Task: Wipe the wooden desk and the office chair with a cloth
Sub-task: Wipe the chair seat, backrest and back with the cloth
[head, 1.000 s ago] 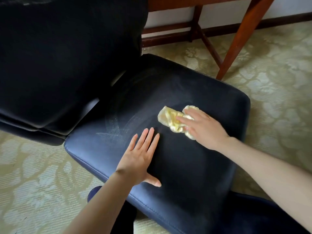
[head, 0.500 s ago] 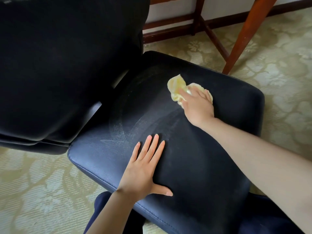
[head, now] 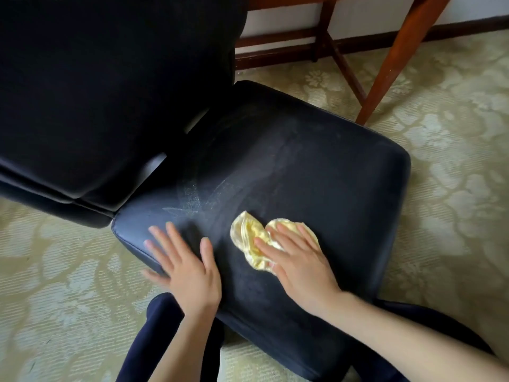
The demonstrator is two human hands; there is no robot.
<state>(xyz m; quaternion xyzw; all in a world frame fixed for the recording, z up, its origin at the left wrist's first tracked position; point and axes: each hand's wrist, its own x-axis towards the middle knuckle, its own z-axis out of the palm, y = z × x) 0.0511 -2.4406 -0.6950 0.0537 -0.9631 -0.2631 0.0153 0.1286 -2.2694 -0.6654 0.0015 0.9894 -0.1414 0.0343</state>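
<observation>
The office chair's black seat cushion (head: 303, 172) fills the middle of the view, with pale dust streaks on its left part. Its dark backrest (head: 110, 92) stands at the upper left. A crumpled yellow cloth (head: 248, 235) lies on the near part of the seat. My right hand (head: 297, 260) presses flat on the cloth with straight fingers. My left hand (head: 184, 263) rests flat on the seat's near left corner, fingers spread. Only the reddish legs (head: 396, 59) and underside of the wooden desk show, at the top right.
A patterned pale green carpet (head: 454, 161) surrounds the chair. Desk crossbars (head: 275, 42) and a dark skirting board run along the white wall at the top. Dark blue chair base arms (head: 148, 343) stick out under the seat near me.
My right hand has dragged the cloth from the far middle of the seat back toward the near edge. My left hand has slid left to the seat's near left corner.
</observation>
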